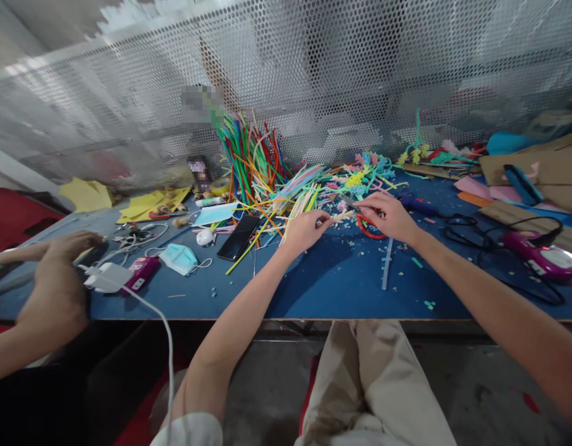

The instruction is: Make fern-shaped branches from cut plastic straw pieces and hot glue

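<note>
My left hand (306,231) is closed on a small pale cream piece (344,215) that sticks out from its fingertips to the right. My right hand (389,214) is closed round the red-handled scissors (372,230); their grey blades point left, close to the pale piece. Just behind my hands lies a heap of pastel and yellow fuzzy stems (307,195). A cluster of trimmed yellow, pink and blue stems (360,176) rests beyond my right hand. Small coloured clippings are scattered on the blue table (332,291) around the scissors.
Many coloured stems (251,158) stand by the perforated metal screen (286,80). A black phone (238,238) and face masks (179,257) lie left. A glue stick (385,263) is near my right hand. Cables and a purple power strip (546,255) sit right. Another person's arms (58,282) rest at far left.
</note>
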A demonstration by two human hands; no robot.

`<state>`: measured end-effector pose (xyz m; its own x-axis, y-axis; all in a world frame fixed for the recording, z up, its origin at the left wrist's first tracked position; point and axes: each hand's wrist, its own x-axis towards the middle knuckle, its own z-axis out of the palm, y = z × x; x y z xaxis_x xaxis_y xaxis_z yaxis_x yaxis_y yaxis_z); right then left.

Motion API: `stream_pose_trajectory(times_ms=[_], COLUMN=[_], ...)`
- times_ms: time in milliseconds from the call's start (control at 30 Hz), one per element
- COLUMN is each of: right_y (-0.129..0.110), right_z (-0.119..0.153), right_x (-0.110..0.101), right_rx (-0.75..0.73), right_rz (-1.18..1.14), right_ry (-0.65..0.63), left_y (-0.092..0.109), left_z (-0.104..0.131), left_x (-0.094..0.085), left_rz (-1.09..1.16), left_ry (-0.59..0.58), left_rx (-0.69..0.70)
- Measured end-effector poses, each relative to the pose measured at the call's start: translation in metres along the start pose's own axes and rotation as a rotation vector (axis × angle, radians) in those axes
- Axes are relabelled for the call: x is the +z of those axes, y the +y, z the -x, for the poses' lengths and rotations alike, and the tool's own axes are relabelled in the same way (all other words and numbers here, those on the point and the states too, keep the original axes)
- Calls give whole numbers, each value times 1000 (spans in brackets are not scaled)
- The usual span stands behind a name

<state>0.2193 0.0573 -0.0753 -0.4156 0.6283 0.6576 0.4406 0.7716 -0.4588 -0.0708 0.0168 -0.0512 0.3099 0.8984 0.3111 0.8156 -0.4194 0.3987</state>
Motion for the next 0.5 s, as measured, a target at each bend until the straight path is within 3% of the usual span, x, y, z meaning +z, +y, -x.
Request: stream_pose_trajectory(times_ms=[333,500], right_y=[-2,-2], right_z=[1,1], right_x=[3,5], right_rx=[14,69], right_rz=[-21,-92], right_ry=[-30,62], left_y=[0,-1], left_z=[-1,-3], left_x=[0,2], left_rz=[-5,-41], left_ry=[16,25], left_rx=[9,2])
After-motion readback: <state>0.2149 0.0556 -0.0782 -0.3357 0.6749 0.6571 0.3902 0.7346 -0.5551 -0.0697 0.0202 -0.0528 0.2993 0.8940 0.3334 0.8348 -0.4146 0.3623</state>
